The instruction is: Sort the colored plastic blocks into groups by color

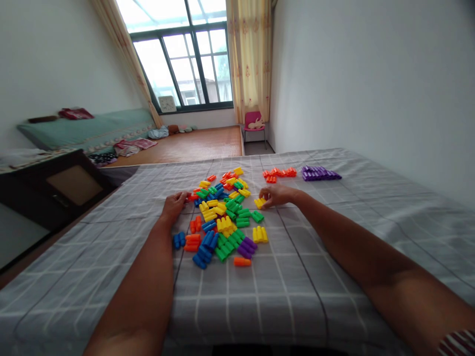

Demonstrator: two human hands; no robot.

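A mixed pile of plastic building blocks (pixel 243 213), shaped like joined tubes in green, yellow, blue, orange and purple, lies on a checked grey cloth. At the pile's right edge my right hand (pixel 276 195) pinches a yellow building block (pixel 259 202) close to the cloth. My left hand (pixel 175 203) is on the other side, its fingers closed at the end of an orange building block (pixel 193 198); the fingertips are partly hidden. Nearer to me, a yellow block (pixel 260 234) and an orange block (pixel 242 262) lie at the pile's border.
Beyond my right hand lie a group of orange blocks (pixel 280 172) and a row of purple blocks (pixel 319 173). The grey checked cloth (pixel 260 306) covers the surface up to the right wall. Farther off are a bed (pixel 200 141), a dark cabinet (pixel 48 198) and a pink chair (pixel 253 117).
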